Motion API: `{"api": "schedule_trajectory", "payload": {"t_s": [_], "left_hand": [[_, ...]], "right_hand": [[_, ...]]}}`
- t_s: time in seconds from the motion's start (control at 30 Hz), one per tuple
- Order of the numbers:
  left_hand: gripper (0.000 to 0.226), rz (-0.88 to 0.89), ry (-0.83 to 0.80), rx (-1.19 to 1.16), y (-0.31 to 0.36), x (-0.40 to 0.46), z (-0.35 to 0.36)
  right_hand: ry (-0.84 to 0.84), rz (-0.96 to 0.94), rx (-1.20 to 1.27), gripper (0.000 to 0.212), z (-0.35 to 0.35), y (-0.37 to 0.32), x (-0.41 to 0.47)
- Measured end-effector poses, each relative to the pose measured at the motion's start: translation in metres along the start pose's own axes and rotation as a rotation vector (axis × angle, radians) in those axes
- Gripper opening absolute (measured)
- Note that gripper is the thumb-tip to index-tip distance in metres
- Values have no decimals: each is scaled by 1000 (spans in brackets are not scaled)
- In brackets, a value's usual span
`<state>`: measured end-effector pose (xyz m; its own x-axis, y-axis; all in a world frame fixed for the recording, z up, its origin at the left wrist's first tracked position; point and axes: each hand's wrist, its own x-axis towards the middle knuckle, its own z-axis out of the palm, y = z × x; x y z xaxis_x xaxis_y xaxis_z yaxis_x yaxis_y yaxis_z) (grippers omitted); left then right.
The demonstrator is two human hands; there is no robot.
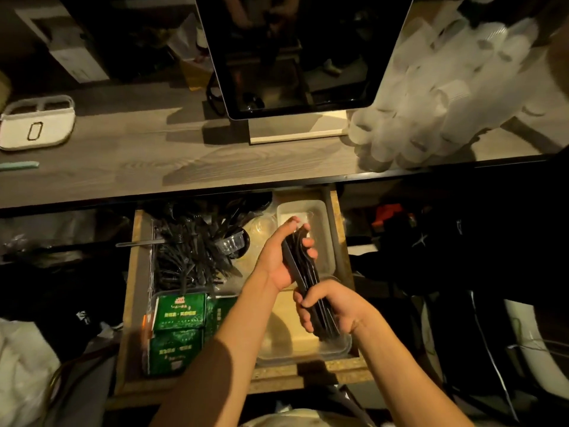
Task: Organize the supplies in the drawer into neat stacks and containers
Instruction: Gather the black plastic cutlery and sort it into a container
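Both hands, left hand (278, 260) at twelve o'clock, right hand (332, 306) at six, wrap fingers around a light, slippery bundle of black plastic cutlery (304, 278) above the drawer (135, 272); gripping both ends looks safest.

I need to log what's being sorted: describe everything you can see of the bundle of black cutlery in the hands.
The bundle of black cutlery is a handful of long, slim pieces, apparently plastic, gathered parallel. It slants over the drawer's right side, above a clear container. The left hand grips its upper end, the right hand its lower end. Individual piece types cannot be told.
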<state>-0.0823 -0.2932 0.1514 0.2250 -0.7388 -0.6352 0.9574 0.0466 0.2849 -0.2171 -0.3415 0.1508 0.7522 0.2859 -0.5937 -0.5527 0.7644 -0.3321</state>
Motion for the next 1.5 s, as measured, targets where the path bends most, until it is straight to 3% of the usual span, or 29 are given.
{"api": "schedule_trajectory", "payload": {"t_s": [0.2, 0.27, 0.4, 0.5, 0.57, 0.73, 0.83, 1.03, 1.13, 1.23, 1.5], "left_hand": [[12, 158, 279, 270, -11, 32, -7], [10, 160, 295, 330, -15, 35, -9], [61, 41, 311, 520, -21, 39, -26], [48, -16, 289, 553, -31, 38, -34], [56, -21, 291, 586, -39, 45, -38], [65, -17, 392, 564, -49, 80, -49], [71, 4, 444, 561, -50, 102, -56], [61, 11, 418, 583, -48, 139, -63], [66, 0, 453, 591, -51, 147, -69], [71, -30, 495, 549, -56, 145, -75], [63, 49, 463, 564, -40, 128, -64]], "right_hand": [[405, -153, -199, 10, -9, 2, 12], [456, -164, -199, 5, -15, 1, 16], [626, -207, -209, 12, -28, -14, 26], [823, -259, -180, 6, -47, -29, 44], [911, -254, -238, 6, -61, -37, 59], [898, -214, -295, 25, -91, -39, 103], [914, -230, -313, 18, -103, -38, 121], [1036, -233, -313, 15, -129, -54, 143], [1005, -183, -391, 27, -134, -57, 142], [974, -149, -310, 44, -129, -55, 138], [1043, -410, -392, 45, -97, -47, 120]]}}
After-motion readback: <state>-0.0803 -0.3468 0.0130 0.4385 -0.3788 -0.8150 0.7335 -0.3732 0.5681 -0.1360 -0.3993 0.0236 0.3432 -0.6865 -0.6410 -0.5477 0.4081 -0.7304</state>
